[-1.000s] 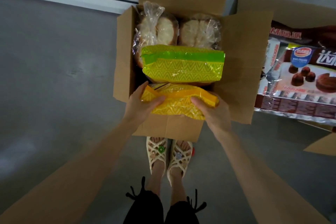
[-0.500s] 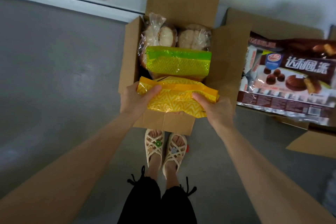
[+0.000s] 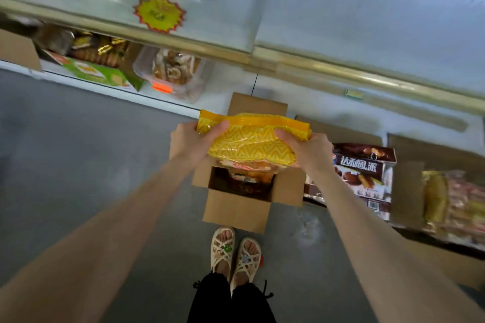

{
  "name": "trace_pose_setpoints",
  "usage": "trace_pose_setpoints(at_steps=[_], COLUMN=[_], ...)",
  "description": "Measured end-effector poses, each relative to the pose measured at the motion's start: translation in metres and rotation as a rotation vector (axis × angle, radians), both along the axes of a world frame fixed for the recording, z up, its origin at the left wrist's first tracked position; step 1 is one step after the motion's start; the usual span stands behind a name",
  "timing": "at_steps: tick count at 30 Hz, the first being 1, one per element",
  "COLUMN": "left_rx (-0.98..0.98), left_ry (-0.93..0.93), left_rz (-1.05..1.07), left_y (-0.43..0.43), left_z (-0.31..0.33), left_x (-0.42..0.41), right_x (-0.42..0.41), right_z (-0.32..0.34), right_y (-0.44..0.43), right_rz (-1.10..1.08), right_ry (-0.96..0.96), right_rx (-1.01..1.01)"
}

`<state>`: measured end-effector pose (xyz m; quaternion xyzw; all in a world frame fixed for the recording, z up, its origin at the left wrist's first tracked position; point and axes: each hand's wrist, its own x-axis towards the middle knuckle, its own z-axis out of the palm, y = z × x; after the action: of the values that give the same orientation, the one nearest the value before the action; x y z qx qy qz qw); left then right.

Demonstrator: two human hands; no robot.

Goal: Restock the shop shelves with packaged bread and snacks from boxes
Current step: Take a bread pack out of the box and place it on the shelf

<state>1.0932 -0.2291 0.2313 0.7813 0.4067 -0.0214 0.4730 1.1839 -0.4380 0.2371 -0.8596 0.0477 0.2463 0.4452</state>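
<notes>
I hold a yellow zigzag-patterned bread package [image 3: 252, 141] in the air above an open cardboard box [image 3: 237, 211] on the floor. My left hand [image 3: 191, 141] grips its left end and my right hand [image 3: 307, 151] grips its right end, thumbs on top. The package hides most of the box's contents; only a dark gap with some wrapping shows below it. White shop shelves [image 3: 367, 21] run across the top of the view, with a brass-coloured edge rail.
A second box to the right holds brown chocolate-pie packs [image 3: 364, 165]. Another box of wrapped goods [image 3: 451, 204] sits at the far right. The lower shelf at left carries a clear pastry tub [image 3: 173, 71] and a green pack [image 3: 99, 73]. My sandalled feet [image 3: 235, 254] stand just behind the open box.
Both hands have lifted the yellow package up out of the box. The view has tilted up, so the shelves now show.
</notes>
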Motion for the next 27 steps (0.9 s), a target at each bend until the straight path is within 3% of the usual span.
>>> trace_pose_setpoints(at_steps=[12,18,27], left_rx=[-0.092,-0.036,-0.053], left_ry=[-0.376,-0.531,-0.766], left_rz=[-0.032,-0.171,-0.122], left_y=[0.030,0.037,0.039], left_z=[0.249,0.321,0.402], left_x=[0.009,0.002,0.006], right_x=[0.028,0.037,0.031], right_z=[0.248,0.335,0.436], right_y=[0.029,0.032,0.039], right_rz=[-0.047,-0.031,0.037], right_ry=[-0.251,-0.332,-0.467], right_rx=[0.120,0.162,0.322])
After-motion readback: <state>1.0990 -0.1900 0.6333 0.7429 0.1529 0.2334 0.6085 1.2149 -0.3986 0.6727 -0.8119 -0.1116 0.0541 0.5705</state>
